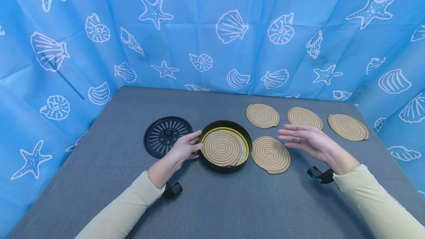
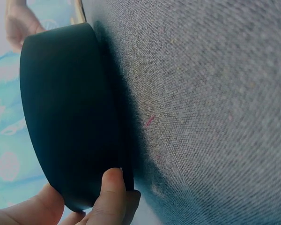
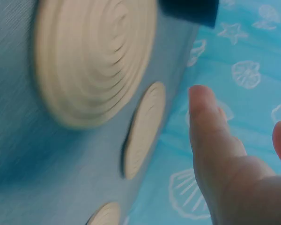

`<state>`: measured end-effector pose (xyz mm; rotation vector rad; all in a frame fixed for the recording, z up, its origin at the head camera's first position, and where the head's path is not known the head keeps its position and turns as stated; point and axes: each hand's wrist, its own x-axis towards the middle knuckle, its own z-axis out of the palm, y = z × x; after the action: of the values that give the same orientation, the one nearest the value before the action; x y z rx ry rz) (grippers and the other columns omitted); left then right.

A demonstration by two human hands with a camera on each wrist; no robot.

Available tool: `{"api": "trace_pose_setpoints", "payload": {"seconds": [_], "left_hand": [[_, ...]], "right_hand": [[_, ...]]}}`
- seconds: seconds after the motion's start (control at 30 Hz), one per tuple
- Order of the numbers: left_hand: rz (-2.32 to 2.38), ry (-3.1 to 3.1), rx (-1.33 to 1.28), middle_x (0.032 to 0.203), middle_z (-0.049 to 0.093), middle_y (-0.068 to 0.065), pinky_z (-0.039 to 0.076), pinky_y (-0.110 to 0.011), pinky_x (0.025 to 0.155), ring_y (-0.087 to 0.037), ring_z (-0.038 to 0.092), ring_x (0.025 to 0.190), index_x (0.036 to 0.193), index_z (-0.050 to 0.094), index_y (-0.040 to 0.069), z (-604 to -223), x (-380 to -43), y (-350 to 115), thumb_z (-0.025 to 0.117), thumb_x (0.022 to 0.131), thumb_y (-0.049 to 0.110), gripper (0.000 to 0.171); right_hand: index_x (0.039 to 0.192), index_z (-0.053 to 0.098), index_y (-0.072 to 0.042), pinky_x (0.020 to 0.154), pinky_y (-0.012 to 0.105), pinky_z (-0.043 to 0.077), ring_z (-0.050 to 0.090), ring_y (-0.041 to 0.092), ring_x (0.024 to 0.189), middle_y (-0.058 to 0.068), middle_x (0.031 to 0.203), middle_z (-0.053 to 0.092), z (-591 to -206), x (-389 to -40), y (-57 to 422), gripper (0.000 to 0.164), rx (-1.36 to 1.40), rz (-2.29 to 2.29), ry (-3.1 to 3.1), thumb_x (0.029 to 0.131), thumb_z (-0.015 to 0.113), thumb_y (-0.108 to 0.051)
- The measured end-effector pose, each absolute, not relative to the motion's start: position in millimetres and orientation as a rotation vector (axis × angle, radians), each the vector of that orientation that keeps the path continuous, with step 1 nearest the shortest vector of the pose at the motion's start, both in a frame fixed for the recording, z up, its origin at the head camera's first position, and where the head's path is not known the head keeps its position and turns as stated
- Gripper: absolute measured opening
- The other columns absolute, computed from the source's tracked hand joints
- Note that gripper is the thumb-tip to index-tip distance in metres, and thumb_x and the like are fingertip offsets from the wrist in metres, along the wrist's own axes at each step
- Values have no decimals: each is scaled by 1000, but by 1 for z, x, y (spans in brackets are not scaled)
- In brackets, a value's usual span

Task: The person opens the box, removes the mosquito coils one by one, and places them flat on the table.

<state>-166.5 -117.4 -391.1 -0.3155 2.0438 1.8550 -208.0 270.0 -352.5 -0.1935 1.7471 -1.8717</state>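
My left hand [image 1: 182, 148] holds a round black tin [image 1: 225, 170] by its left side, thumb and fingers against the outer wall. The left wrist view shows the thumb [image 2: 111, 187] pressed on the dark wall [image 2: 70, 108]. Inside the tin, over a yellow inner surface, lies a tan mosquito coil [image 1: 221, 148]. My right hand [image 1: 308, 141] hovers with extended fingers and holds nothing. Just left of it a second mosquito coil [image 1: 270, 155] lies flat beside the tin; the right wrist view shows a coil [image 3: 96, 61] and the raised hand [image 3: 229, 164].
A black slotted lid [image 1: 159, 139] with a small central loop lies left of the tin, partly behind my left hand. More coils lie toward the back right: one coil [image 1: 262, 115], another coil [image 1: 303, 116] and a third coil [image 1: 348, 127]. A blue shell-print curtain [image 1: 206, 40] encloses the grey table [image 1: 225, 205].
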Motion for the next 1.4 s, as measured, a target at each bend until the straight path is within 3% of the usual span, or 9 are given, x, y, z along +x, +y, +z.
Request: {"api": "trace_pose_setpoints", "payload": {"seconds": [0.47, 0.63, 0.73, 0.9, 1.0, 1.4], "left_hand": [[1847, 2057, -313, 152, 37, -13, 53, -41, 92, -29, 49, 129, 149, 40, 13, -391, -167, -117, 53, 99, 4, 53], [1846, 2048, -325, 152, 37, -12, 53, -40, 92, -28, 49, 129, 149, 40, 14, -391, -167, -117, 54, 99, 4, 53], [1843, 2050, -325, 152, 37, -11, 53, -39, 91, -28, 48, 129, 149, 40, 14, -390, -167, -117, 54, 99, 4, 53], [1834, 2056, -337, 152, 38, -11, 54, -38, 90, -28, 50, 128, 149, 41, 15, -390, -167, -118, 54, 99, 5, 53], [1832, 2056, -344, 152, 39, -10, 54, -38, 89, -28, 51, 127, 148, 41, 15, -390, -167, -118, 54, 99, 5, 53], [1833, 2042, -332, 151, 39, -11, 54, -38, 89, -28, 50, 128, 148, 41, 15, -390, -167, -119, 54, 99, 6, 52]], "right_hand": [[146, 6, 19, 99, 33, 48, 61, 18, 114, 7, 125, 61, -340, -196, 216, 62, -313, -1923, 1581, 102, 45, -5], [147, 6, 17, 103, 35, 44, 57, 18, 119, 25, 144, 43, -340, -195, 198, 63, -326, -1895, 1558, 102, 45, -4], [148, 5, 16, 109, 38, 38, 45, 29, 132, 34, 152, 21, -341, -196, 186, 63, -323, -1837, 1581, 102, 43, -5], [148, -3, 14, 116, 52, 16, 11, 44, 143, 35, 154, 3, -346, -201, 168, 65, -349, -1752, 1568, 100, 37, -3], [147, -8, 13, 116, 55, 9, 3, 45, 143, 35, 155, -4, -349, -204, 158, 67, -333, -1730, 1555, 99, 36, -3], [147, -14, 11, 115, 58, -1, -12, 44, 143, 29, 155, -18, -352, -208, 134, 73, -151, -1756, 1561, 98, 38, -4]]}}
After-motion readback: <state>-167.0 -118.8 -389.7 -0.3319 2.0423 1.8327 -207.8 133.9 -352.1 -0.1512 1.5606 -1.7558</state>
